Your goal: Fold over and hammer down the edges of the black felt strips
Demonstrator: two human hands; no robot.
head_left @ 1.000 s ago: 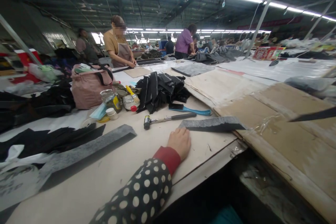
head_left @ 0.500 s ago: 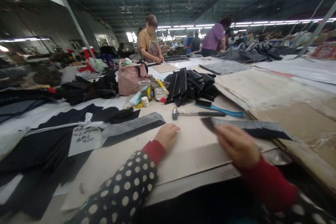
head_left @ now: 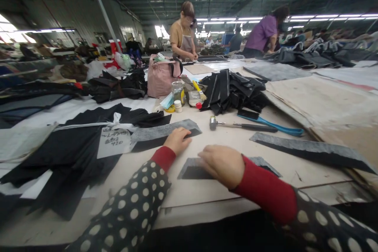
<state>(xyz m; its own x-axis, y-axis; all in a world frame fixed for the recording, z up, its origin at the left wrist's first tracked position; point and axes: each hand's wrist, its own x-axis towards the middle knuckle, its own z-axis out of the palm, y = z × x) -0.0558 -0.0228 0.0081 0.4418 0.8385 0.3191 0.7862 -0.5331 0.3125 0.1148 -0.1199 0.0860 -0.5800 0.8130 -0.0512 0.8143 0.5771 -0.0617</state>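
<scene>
My left hand (head_left: pixel 177 141) rests at the right end of a grey-and-black fabric strip (head_left: pixel 159 130), fingers stretched out and nothing in its grip. My right hand (head_left: pixel 223 164) lies over another strip (head_left: pixel 190 170), fingers extended and slightly blurred; the middle of that strip is hidden under hand and red cuff. A third strip (head_left: pixel 307 150) of the same grey and black lies farther right. Beyond the hands, a hammer (head_left: pixel 213 123) with a dark handle lies on the pale board (head_left: pixel 206 197).
Behind the hammer are a blue-handled brush (head_left: pixel 276 124), piled black pieces (head_left: pixel 233 90), a glass jar (head_left: pixel 178 93), a white bottle (head_left: pixel 177 106) and a pink bag (head_left: pixel 161 76). Black fabric with a handwritten tag (head_left: pixel 113 141) lies left. Two co-workers stand across the table.
My right hand has moved left from the right-hand strip, and a strip now lies flat beneath it. My left hand has shifted slightly onto the left strip's end. The whole view has turned left.
</scene>
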